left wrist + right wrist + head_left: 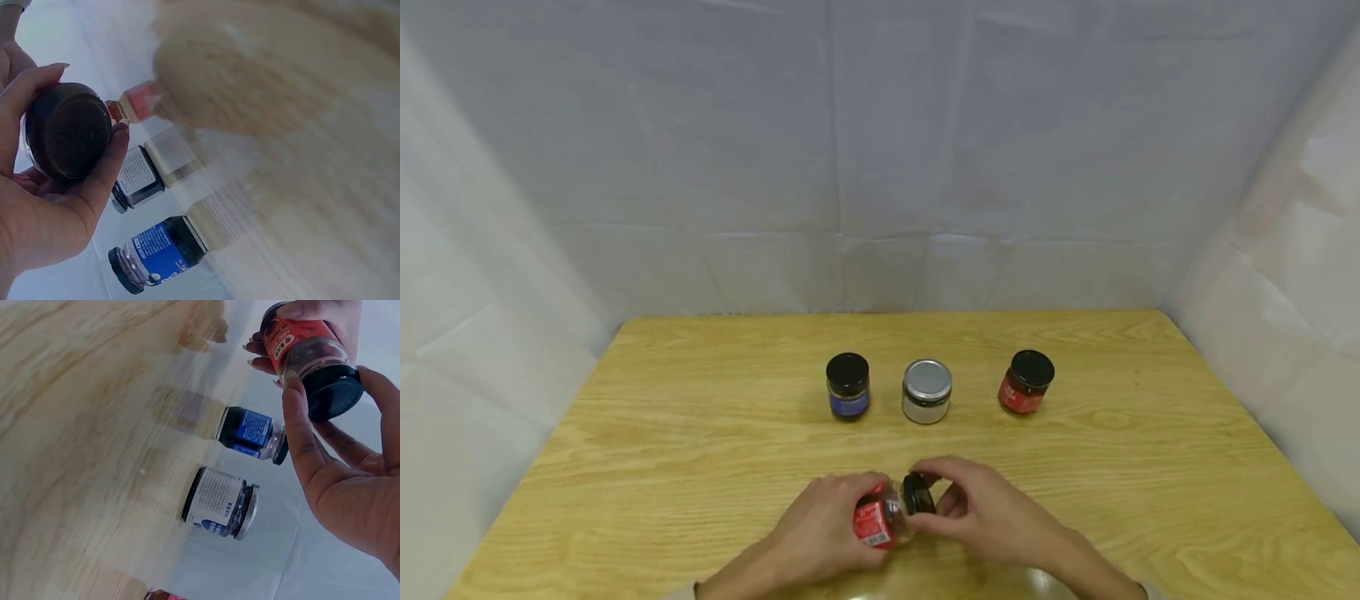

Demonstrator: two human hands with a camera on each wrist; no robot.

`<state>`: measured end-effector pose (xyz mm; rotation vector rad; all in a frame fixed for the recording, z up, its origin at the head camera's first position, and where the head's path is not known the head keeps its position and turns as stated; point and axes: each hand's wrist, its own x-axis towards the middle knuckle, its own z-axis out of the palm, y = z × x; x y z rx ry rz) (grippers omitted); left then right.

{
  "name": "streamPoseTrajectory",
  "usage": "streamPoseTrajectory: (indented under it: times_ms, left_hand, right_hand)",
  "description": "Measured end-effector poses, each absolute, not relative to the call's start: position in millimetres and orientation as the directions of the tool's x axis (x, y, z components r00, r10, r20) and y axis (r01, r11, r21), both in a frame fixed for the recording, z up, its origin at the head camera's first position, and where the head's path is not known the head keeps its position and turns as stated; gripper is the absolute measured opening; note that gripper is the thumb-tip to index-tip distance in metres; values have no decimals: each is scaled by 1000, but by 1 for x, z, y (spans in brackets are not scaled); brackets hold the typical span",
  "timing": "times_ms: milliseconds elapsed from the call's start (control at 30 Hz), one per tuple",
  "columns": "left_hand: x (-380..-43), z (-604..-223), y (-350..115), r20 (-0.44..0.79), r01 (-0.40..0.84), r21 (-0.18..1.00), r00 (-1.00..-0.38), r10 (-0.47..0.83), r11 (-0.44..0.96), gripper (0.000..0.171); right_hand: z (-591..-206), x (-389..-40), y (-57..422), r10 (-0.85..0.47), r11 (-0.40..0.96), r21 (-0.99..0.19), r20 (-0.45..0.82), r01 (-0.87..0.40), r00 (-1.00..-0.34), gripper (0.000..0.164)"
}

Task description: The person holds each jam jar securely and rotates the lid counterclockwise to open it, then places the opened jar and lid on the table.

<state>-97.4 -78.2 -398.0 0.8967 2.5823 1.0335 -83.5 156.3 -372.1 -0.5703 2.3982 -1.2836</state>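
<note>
Near the table's front, my left hand grips a glass jar with a red label, tipped on its side so that its mouth end faces right. The jar's dark round base faces the left wrist camera. My right hand pinches the black lid by its rim between thumb and fingers. In the right wrist view the lid sits at the jar's neck, and the red label shows between the left hand's fingers.
Behind the hands stand a blue-labelled jar with a black lid, a white-labelled jar with a silver lid, and a red-labelled jar with a black lid farther right. White sheeting hangs around the wooden table.
</note>
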Motion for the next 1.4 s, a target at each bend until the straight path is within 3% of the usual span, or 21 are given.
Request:
streamPoseTrajectory:
  times_ms: [300, 533, 667, 1167, 1400]
  left_hand:
    - [-96, -399, -77, 12, 465, 685, -777, 629, 561, 49]
    - [-96, -399, -78, 14, 463, 670, -789, 614, 580, 52]
    - [-96, -398, -78, 13, 460, 672, -792, 611, 581, 52]
    - [-96, -398, -79, 24, 473, 661, -789, 614, 582, 54]
    - [-96, -400, -78, 23, 473, 671, -782, 622, 571, 51]
  right_hand:
    - [-379, -85, 164, -647, 420, -819, 32, -391, -762, 50]
    - [-374, -80, 157, -533, 516, -831, -123, -206, -837, 66]
    - [-371, -80, 150, -482, 536, -835, -181, -126, -857, 62]
    - [-376, -82, 156, -575, 458, -833, -11, -310, -818, 55]
    - [-377, -87, 161, -652, 404, -830, 34, -385, -758, 49]
